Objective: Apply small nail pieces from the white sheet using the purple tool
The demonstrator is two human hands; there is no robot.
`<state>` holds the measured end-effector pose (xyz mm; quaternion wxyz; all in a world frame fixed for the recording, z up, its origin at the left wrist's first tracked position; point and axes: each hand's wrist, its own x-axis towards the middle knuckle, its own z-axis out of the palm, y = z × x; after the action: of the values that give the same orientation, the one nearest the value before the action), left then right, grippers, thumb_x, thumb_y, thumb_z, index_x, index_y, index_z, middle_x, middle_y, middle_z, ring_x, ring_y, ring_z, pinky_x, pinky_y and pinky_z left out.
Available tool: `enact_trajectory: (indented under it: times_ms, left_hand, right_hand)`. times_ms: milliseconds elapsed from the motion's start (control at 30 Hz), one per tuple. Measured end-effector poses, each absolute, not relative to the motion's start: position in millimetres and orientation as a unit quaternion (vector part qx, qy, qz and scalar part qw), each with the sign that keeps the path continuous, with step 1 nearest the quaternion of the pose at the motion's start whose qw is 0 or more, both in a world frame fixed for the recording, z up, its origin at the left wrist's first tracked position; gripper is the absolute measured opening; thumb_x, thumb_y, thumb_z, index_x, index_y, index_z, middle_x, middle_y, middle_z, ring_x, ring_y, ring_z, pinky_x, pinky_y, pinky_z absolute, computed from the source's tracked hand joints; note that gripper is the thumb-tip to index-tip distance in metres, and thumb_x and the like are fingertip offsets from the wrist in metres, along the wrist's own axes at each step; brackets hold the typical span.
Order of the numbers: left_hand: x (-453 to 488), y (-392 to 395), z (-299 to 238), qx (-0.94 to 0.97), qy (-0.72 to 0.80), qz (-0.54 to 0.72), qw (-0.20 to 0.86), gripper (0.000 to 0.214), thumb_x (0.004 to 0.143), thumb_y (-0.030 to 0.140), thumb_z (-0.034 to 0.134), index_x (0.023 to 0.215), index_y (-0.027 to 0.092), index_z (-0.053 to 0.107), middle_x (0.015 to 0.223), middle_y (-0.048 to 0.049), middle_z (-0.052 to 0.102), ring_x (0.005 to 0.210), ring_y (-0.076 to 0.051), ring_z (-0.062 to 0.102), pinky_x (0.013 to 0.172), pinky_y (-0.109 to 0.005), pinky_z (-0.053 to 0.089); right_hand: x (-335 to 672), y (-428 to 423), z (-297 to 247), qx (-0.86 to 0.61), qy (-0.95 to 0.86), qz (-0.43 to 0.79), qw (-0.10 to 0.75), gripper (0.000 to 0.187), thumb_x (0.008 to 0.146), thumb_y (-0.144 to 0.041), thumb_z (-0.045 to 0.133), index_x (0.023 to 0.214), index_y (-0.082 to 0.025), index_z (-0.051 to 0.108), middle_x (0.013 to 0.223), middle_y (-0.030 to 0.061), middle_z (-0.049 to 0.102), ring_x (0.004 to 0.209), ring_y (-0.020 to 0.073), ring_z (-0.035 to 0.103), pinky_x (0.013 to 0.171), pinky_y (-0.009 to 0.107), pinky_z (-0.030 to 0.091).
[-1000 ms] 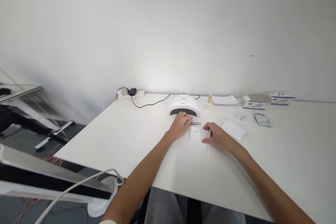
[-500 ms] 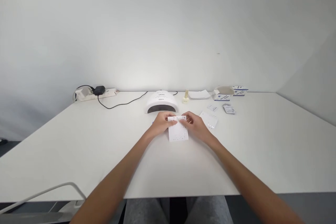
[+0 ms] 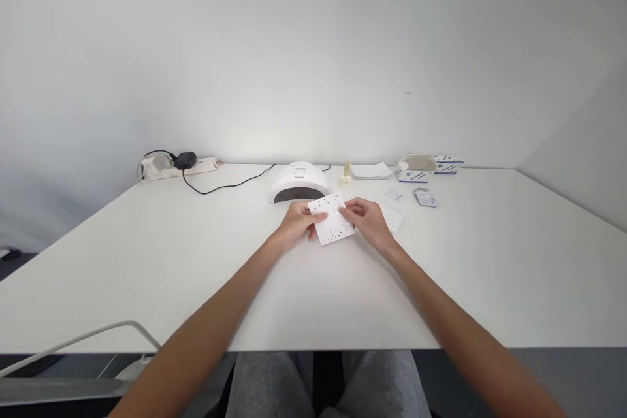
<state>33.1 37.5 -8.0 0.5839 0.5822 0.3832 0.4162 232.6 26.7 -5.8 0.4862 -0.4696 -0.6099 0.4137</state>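
Observation:
Between my hands I see a white card (image 3: 332, 225) dotted with small dark, shiny spots, tilted over the table. My left hand (image 3: 296, 222) grips its left side, thumb on the front and fingers behind. My right hand (image 3: 365, 217) pinches its right edge near the top. Just behind the card stands a white nail lamp (image 3: 300, 179) with a dark opening at its front. A clear packet (image 3: 393, 217) lies on the table beside my right hand, partly covered by it.
A nail polish bottle (image 3: 345, 173) and white sheets (image 3: 371, 171) stand near the wall. To their right are an opened box (image 3: 415, 168) and small sachets (image 3: 425, 197). A power strip (image 3: 206, 167) with a black plug (image 3: 185, 160) and cable sits at back left.
The card has turned from upright to slanted. My left hand has shifted down along its left side, and my right hand now holds its right edge. The whole view has shifted slightly.

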Motion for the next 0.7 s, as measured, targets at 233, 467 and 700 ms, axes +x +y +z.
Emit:
enact_trajectory:
  times_ms: [233, 467, 700]
  left_hand:
    - [30, 40, -14, 0.556, 0.399, 0.442, 0.58, 0.028, 0.072, 0.034, 0.077, 0.082, 0.011, 0.065, 0.061, -0.0026, 0.061, 0.042, -0.009, 0.048, 0.04, -0.023, 0.034]
    - [28, 37, -11, 0.554, 0.401, 0.44, 0.582, 0.029, 0.072, 0.034, 0.077, 0.083, 0.01, 0.067, 0.059, -0.0019, 0.06, 0.042, -0.009, 0.048, 0.041, -0.023, 0.034]
    - [33, 38, -15, 0.565, 0.432, 0.425, 0.559, 0.028, 0.072, 0.036, 0.076, 0.081, 0.012, 0.064, 0.058, -0.001, 0.061, 0.04, -0.009, 0.047, 0.039, -0.022, 0.033]
  right_hand:
    - [228, 25, -8, -0.505, -0.656, 0.352, 0.437, 0.031, 0.083, -0.049, 0.059, 0.079, -0.018, 0.063, 0.073, 0.0034, 0.065, 0.064, 0.0164, 0.055, 0.057, 0.027, 0.041]
    - [221, 23, -13, -0.506, -0.663, 0.359, 0.418, 0.032, 0.085, -0.049, 0.054, 0.074, -0.019, 0.058, 0.072, 0.0011, 0.062, 0.062, 0.015, 0.052, 0.057, 0.027, 0.037]
    - [228, 27, -14, -0.524, -0.655, 0.366, 0.403, 0.037, 0.085, -0.049, 0.052, 0.065, -0.019, 0.053, 0.06, -0.0017, 0.051, 0.058, 0.0135, 0.045, 0.054, 0.026, 0.032]
